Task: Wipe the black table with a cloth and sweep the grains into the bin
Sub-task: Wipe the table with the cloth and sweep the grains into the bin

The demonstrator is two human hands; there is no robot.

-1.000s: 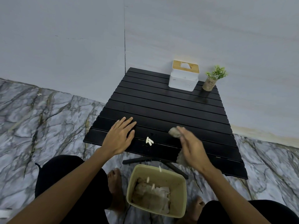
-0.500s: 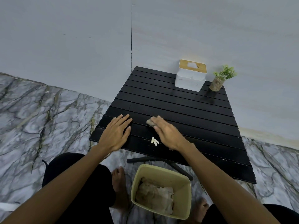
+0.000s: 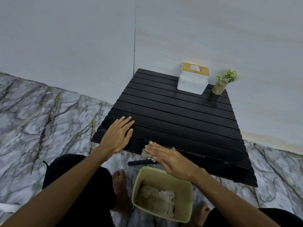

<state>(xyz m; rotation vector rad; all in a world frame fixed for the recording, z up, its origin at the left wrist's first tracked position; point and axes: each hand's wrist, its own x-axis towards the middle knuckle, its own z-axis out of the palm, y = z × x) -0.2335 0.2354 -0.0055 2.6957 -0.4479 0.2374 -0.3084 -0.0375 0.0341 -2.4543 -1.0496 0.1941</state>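
Head view: right hand [image 3: 172, 158] perhaps hides cloth [image 3: 146, 153]

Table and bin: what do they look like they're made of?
Table: parallel black slats with a faint sheen, likely painted metal or wood; can't tell which. Bin: pale yellow-green with smooth, thin, rounded walls, probably moulded plastic, stained inside.
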